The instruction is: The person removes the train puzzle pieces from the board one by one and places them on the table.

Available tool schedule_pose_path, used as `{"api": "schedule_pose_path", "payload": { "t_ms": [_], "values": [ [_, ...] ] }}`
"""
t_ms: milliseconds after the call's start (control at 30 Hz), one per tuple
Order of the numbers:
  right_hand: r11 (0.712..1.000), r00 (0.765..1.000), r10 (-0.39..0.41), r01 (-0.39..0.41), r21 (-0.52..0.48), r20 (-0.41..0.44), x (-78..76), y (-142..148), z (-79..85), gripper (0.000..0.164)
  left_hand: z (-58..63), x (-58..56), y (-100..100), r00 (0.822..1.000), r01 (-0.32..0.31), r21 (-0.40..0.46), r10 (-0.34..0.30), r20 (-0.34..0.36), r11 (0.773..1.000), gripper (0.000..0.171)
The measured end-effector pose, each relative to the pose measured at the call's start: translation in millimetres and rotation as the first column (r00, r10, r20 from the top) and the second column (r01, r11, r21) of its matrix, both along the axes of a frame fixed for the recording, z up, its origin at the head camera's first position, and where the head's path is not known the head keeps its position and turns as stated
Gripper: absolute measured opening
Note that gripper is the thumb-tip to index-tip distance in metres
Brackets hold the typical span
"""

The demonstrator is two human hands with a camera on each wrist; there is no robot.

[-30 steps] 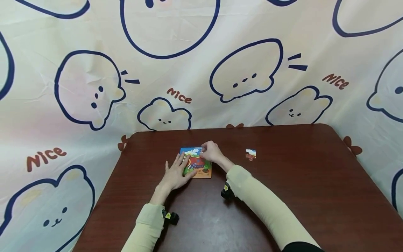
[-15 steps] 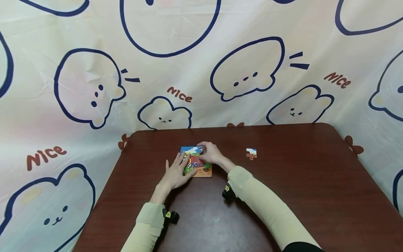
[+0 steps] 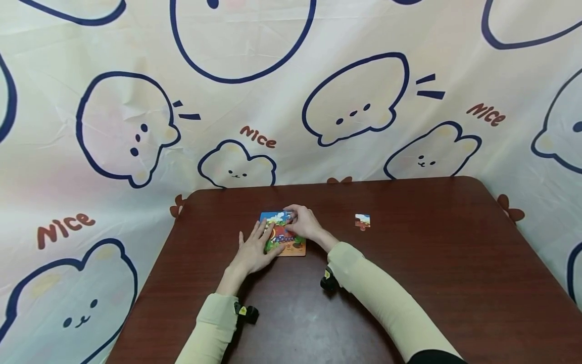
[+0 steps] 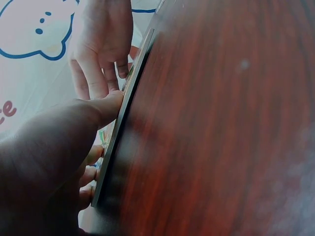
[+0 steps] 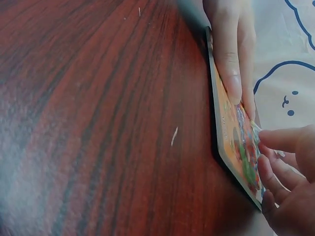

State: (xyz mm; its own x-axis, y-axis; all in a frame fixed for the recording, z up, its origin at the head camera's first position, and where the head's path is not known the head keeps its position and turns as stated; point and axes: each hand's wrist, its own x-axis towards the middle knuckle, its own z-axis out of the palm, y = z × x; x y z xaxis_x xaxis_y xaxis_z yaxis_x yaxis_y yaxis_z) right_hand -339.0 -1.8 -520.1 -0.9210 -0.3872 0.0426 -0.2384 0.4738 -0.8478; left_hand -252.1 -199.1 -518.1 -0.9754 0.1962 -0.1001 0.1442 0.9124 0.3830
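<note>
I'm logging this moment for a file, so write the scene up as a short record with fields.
Surface: brown table
Main item: picture puzzle, flat on the table, blue along its far edge, orange along its near edge
Left hand: fingers spread, resting on the puzzle's left part
Right hand: fingers bent at the puzzle's far right corner; whether they pinch a piece is unclear
Loose item: one puzzle piece, right of the puzzle, apart from it
Backdrop: pale cloth with cartoon outlines and "Nice"

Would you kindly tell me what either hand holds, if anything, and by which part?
The left hand rests spread on the puzzle board, gripping nothing; whether the right hand, over its far right corner, holds anything cannot be told.
</note>
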Motion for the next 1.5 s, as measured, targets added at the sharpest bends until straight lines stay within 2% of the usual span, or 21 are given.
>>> {"api": "schedule_pose_path", "payload": {
  "t_ms": [467, 700, 867, 1100, 1500],
  "values": [
    [0.998, 0.999, -0.035, 0.033, -0.047, -0.034, -0.7, 1, -4.0, 0.042, -0.2, -0.8, 1, 1.000, -0.001, 0.001, 0.001, -0.006, 1.000, 0.088],
    [0.994, 0.997, -0.061, 0.057, -0.090, -0.036, -2.5, 11, -2.7, 0.042, -1.8, -2.1, 3, 1.000, 0.006, 0.003, -0.006, -0.016, 1.000, 0.087],
    [0.989, 0.997, -0.069, 0.066, -0.133, -0.017, -3.9, 30, 0.2, 0.039, -2.1, -2.5, 6, 1.000, 0.005, -0.002, -0.005, -0.003, 1.000, 0.086],
    [0.978, 0.999, -0.020, 0.027, -0.208, 0.035, -4.8, 64, 5.7, 0.040, -2.1, -2.5, 5, 1.000, 0.000, 0.003, 0.000, -0.010, 1.000, 0.087],
    [0.982, 0.995, -0.075, 0.085, -0.169, 0.062, 1.4, 119, 4.4, 0.040, -3.9, 1.5, 1, 1.000, -0.003, 0.003, 0.003, -0.015, 1.000, 0.088]
  ]
}}
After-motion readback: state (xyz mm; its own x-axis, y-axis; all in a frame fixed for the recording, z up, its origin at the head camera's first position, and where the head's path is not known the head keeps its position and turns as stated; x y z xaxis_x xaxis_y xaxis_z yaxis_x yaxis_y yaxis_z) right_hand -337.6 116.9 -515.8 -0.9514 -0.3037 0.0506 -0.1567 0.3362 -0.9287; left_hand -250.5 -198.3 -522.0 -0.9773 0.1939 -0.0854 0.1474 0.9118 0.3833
